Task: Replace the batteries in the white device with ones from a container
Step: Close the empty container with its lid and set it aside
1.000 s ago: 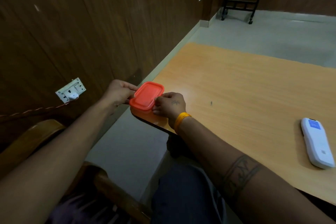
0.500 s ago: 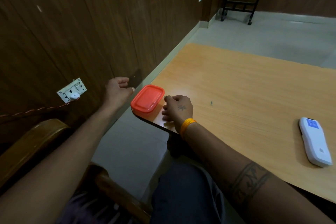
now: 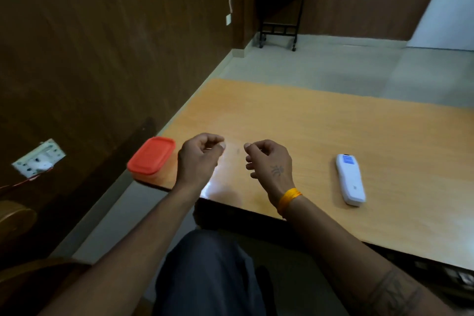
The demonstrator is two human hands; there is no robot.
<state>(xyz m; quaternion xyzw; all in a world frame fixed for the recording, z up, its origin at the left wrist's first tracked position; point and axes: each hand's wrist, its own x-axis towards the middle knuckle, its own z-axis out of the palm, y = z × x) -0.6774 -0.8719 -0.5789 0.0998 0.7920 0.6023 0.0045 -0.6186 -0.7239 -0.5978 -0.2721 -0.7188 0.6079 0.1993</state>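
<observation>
Both my forearms reach forward over the near edge of the tabletop [image 3: 320, 120]. My left hand [image 3: 198, 159] and right hand [image 3: 269, 164] hover side by side, apart from each other, fingers loosely curled; they seem to hold nothing, though the blur leaves me unsure. One white device [image 3: 351, 179] lies flat right of my right hand, long axis running away from me. One container [image 3: 151, 158], red lid on, sits at the tabletop's left corner.
</observation>
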